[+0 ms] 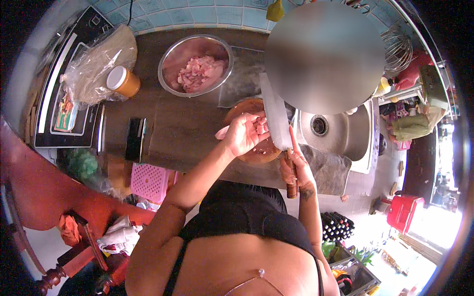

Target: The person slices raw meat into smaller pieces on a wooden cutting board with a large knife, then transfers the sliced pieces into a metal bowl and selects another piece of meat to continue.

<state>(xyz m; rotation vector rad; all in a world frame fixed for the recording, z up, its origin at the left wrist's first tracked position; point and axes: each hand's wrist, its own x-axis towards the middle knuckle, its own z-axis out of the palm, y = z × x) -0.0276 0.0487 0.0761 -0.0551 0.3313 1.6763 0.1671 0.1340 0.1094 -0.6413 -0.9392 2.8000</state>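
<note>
Here, raw meat (pixel 260 126) in cupped left hand (pixel 241 135); just rightward, cleaver (pixel 275 116), long axis pointing forward, right hand (pixel 302 170) clasping handle (pixel 292 191).

On the counter (pixel 182 121), the bowl (pixel 170 64), with meat (pixel 200 74) in it, sits behind and left of the chopping board (pixel 256 157). The jar (pixel 123 81) is farther left (the plastic bag (pixel 111 54) just beside it), the phone (pixel 136 138) nearer the front. Right of the board come the cleaver (pixel 275 113), then the sink (pixel 345 140).
</note>
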